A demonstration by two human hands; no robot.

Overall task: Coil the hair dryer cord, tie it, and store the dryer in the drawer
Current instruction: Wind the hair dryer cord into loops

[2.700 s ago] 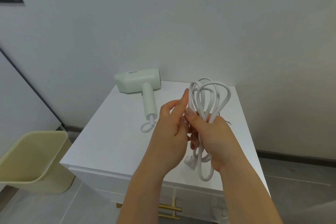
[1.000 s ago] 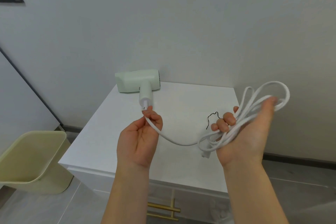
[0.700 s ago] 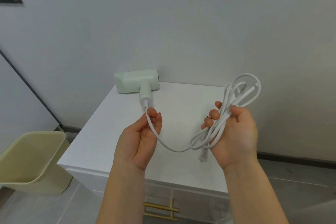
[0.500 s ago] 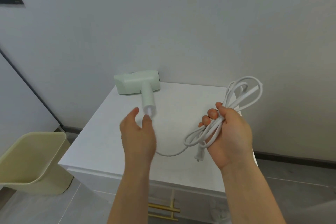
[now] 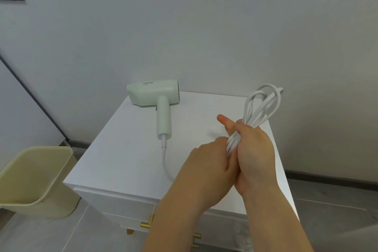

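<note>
Pale green hair dryer (image 5: 155,94), one, laid on the white surface (image 5: 126,149), one white cord (image 5: 259,108) looped in a bundle, gripped by right hand (image 5: 253,155) fingers, left hand (image 5: 208,172) closed beside it, one beige bin (image 5: 34,178), two brass handles (image 5: 147,224)

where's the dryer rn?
Head view: the dryer lies on the cabinet top at its far left corner by the wall, handle toward the camera, left of both hands; its cord runs to them.
</note>
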